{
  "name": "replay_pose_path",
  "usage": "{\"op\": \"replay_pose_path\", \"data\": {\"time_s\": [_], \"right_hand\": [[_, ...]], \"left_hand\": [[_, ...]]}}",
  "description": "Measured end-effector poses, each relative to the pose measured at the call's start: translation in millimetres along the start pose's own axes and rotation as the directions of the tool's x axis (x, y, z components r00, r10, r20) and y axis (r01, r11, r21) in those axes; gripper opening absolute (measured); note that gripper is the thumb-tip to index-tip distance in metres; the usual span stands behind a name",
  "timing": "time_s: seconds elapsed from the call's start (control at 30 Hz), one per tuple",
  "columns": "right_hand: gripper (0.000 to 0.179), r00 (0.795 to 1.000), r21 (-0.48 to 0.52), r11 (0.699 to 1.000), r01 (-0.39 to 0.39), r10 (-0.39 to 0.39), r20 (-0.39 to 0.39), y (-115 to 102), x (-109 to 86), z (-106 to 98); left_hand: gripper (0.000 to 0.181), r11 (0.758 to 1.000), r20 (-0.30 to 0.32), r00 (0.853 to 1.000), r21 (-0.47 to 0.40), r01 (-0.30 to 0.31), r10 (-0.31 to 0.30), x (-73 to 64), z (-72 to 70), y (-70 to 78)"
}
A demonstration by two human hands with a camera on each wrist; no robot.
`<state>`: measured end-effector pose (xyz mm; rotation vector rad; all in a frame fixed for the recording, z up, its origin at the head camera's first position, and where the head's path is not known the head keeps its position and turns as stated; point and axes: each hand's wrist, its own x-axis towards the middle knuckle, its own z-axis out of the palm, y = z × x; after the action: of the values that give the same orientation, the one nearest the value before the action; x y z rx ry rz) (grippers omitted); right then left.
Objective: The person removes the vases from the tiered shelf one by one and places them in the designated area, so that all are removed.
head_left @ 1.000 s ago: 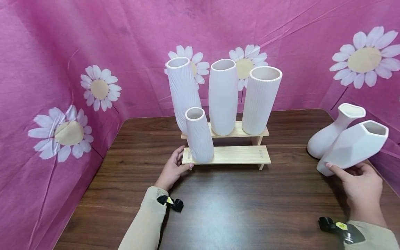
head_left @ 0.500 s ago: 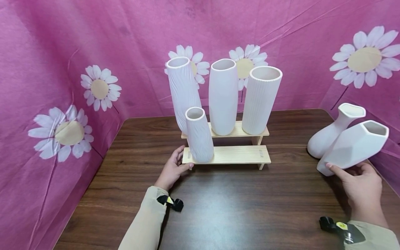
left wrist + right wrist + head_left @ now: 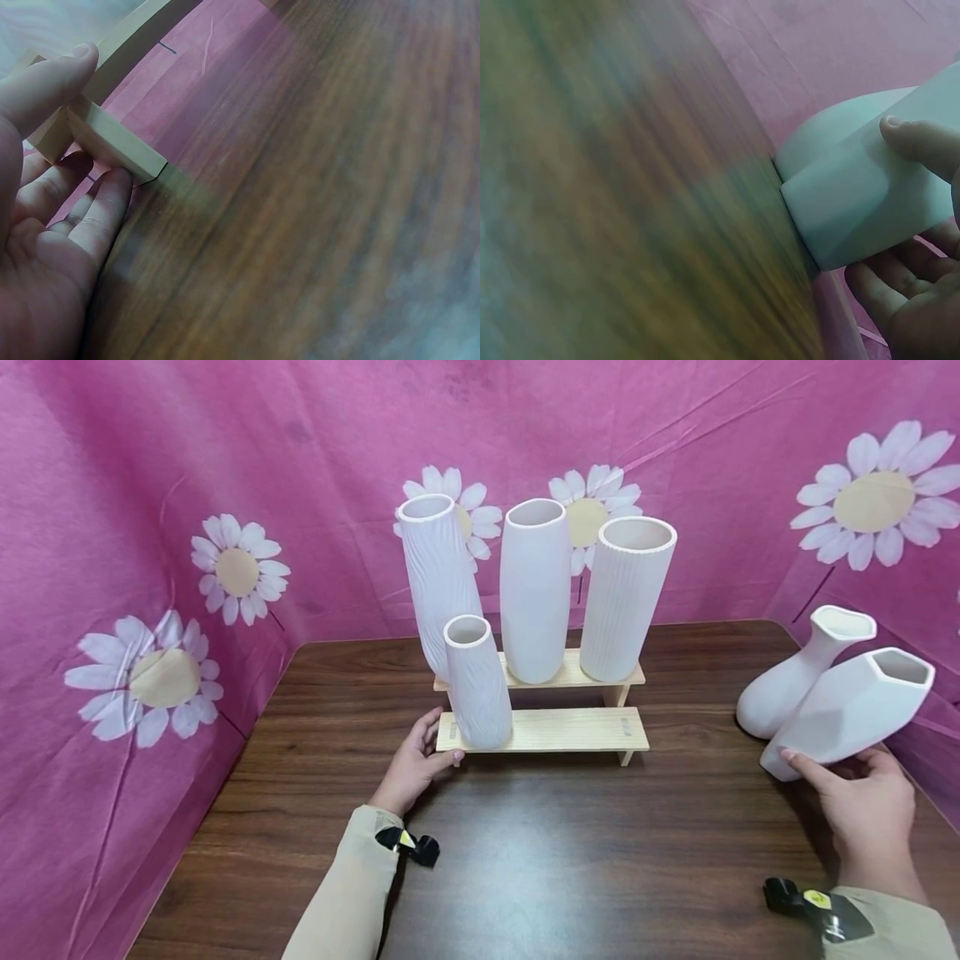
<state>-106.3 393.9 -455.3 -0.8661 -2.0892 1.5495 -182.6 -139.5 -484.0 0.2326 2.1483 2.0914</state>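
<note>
Pink cloth (image 3: 337, 460) with daisies (image 3: 163, 678) left of, behind and right of the stand (image 3: 570, 729); beneath it, brown wood-grain table (image 3: 300, 760), shiny in front. Gripped at its left end by the left hand (image 3: 411, 770). On it, four white vases (image 3: 535, 602). Well right of it, round-bellied vase (image 3: 787, 681), then angular vase (image 3: 847, 710), grasped by the right hand (image 3: 876, 810).

Six vases (image 3: 536, 593), two wooden shelves (image 3: 570, 731), two hands (image 3: 411, 768).
</note>
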Motion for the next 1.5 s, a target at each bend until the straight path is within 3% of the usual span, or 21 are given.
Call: {"op": "replay_pose_path", "data": {"time_s": [0.57,1.0,1.5], "right_hand": [[0.050,0.996,-0.083,0.993,-0.078,0.074,-0.047,-5.1,-4.0,6.4],[0.054,0.998,-0.134,0.990,-0.043,0.035,-0.060,-5.1,-10.1,6.2],[0.060,0.986,0.014,0.999,-0.035,0.037,-0.162,-12.0,-14.5,4.7]], "left_hand": [[0.083,1.000,-0.010,1.000,-0.007,0.007,-0.007,0.1,-1.0,0.3],[0.082,1.000,-0.009,1.000,-0.001,0.011,-0.011,-0.2,-0.3,0.9],[0.083,1.000,0.001,1.000,-0.012,-0.005,0.005,-0.8,-0.2,0.0]]}}
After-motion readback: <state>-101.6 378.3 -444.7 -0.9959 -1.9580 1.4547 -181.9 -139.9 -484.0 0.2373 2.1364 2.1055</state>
